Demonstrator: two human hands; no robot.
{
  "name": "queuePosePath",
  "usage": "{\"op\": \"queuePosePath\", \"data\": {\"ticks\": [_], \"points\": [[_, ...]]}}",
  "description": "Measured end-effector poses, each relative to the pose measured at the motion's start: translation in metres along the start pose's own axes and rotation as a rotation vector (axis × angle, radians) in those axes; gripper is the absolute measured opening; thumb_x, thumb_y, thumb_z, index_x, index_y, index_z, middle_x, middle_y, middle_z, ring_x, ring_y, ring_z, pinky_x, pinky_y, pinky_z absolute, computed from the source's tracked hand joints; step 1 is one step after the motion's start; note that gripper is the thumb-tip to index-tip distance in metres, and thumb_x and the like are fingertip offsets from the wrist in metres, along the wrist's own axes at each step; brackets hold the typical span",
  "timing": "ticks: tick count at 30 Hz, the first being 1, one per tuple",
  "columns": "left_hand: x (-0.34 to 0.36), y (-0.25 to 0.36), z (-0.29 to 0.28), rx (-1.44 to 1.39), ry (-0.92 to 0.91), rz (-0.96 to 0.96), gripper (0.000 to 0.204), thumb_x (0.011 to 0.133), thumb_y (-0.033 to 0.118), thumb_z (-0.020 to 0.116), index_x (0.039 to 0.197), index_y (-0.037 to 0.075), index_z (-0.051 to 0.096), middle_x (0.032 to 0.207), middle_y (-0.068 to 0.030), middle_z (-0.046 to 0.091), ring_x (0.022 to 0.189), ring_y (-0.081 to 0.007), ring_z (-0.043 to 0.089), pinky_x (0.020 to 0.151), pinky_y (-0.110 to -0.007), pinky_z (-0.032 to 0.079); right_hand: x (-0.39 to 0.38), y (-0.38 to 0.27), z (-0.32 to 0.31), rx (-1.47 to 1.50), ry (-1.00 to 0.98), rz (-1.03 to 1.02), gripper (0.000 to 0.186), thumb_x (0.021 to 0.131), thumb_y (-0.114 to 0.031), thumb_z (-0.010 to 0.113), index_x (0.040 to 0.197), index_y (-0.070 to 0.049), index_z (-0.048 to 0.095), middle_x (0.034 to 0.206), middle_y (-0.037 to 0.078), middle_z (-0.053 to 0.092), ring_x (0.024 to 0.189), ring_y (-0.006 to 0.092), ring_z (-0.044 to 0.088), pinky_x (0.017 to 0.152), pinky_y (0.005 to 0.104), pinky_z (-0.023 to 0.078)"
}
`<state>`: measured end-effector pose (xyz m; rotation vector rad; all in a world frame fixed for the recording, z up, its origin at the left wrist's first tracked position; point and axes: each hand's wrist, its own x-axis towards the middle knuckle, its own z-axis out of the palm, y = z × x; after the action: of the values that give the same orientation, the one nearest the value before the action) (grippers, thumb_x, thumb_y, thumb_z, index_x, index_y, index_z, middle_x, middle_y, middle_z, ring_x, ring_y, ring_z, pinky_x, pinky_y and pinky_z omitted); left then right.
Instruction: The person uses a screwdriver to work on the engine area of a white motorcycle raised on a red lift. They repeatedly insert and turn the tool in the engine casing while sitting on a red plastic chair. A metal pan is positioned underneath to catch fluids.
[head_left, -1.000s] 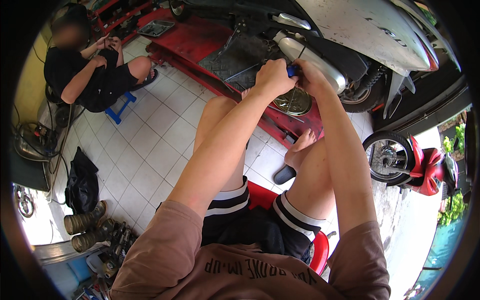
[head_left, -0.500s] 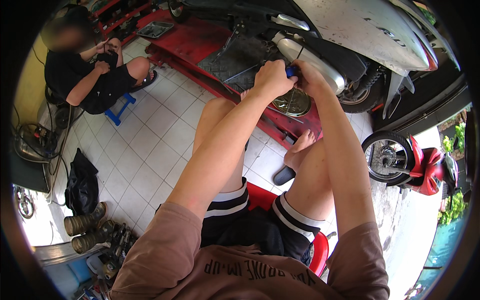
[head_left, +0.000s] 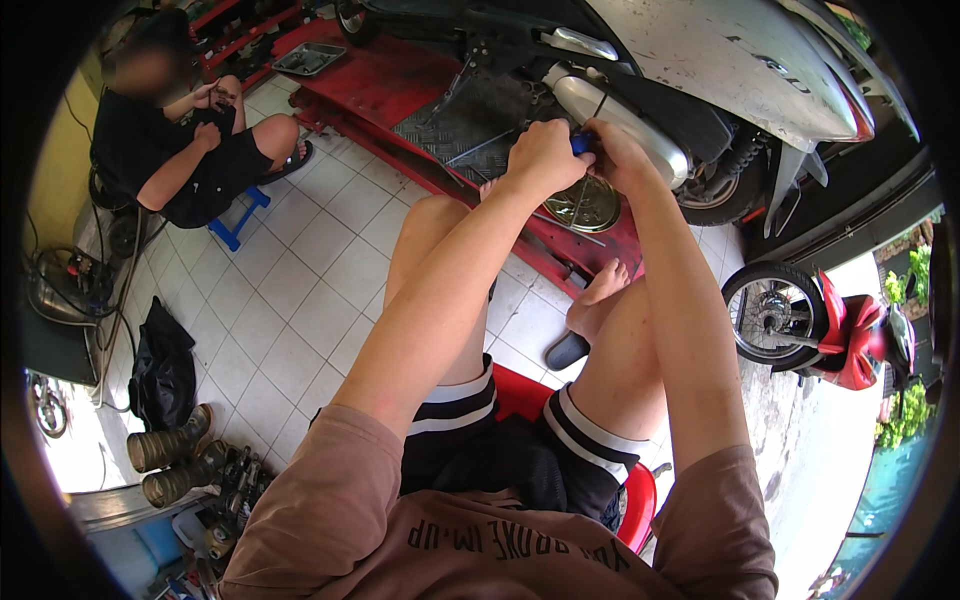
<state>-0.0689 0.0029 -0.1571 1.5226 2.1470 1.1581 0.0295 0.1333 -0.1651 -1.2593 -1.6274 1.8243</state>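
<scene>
My left hand (head_left: 543,157) is closed, fingers curled around a blue-handled tool (head_left: 580,144) whose kind I cannot make out. Beside it, my right hand (head_left: 622,158) closes on the same tool from the right. A thin dark shaft (head_left: 602,104) rises at the right hand's fingers; whether it belongs to the tool is hidden. Just beyond the hands is the silver engine-side cover (head_left: 615,118) of a scooter (head_left: 700,60) standing on a red lift platform (head_left: 345,85). Under my hands, a round gold-coloured dish (head_left: 590,207) lies on the platform.
A long metal rod (head_left: 480,150) lies on the platform's tread plate, and a metal tray (head_left: 309,59) stands farther back. At left, another person (head_left: 160,130) sits on a blue stool (head_left: 240,217). A red motorbike (head_left: 850,335) stands at right. Black cloth (head_left: 163,370) lies on the tiles.
My hands keep nearly the same place and grip on the blue-handled tool. At left, the seated person's head and hands have shifted slightly.
</scene>
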Motion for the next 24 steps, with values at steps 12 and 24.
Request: {"op": "queuePosePath", "data": {"ticks": [12, 24], "points": [[-0.0004, 0.0001, 0.0011, -0.007, 0.004, -0.01, 0.046, 0.073, 0.031, 0.074, 0.105, 0.0, 0.064, 0.093, -0.0219, 0.067, 0.091, -0.0353, 0.065, 0.081, -0.041, 0.05, 0.0005, -0.0007, -0.0015, -0.007, 0.002, -0.007, 0.015, 0.085, -0.026, 0.057, 0.09, -0.011, 0.056, 0.081, 0.001, 0.057, 0.069, 0.0142, 0.054, 0.061, 0.0292, 0.045], [0.0038, -0.0059, 0.0088, -0.022, 0.011, 0.026, 0.041, 0.078, 0.029, 0.07, 0.104, -0.003, 0.062, 0.088, -0.0233, 0.067, 0.082, -0.0342, 0.067, 0.074, -0.04, 0.052, 0.002, 0.0038, 0.0003, 0.013, 0.073, -0.067, 0.018, 0.083, -0.027, 0.06, 0.086, -0.009, 0.06, 0.072, 0.003, 0.058, 0.059, 0.0137, 0.054, 0.053, 0.0274, 0.046]]}}
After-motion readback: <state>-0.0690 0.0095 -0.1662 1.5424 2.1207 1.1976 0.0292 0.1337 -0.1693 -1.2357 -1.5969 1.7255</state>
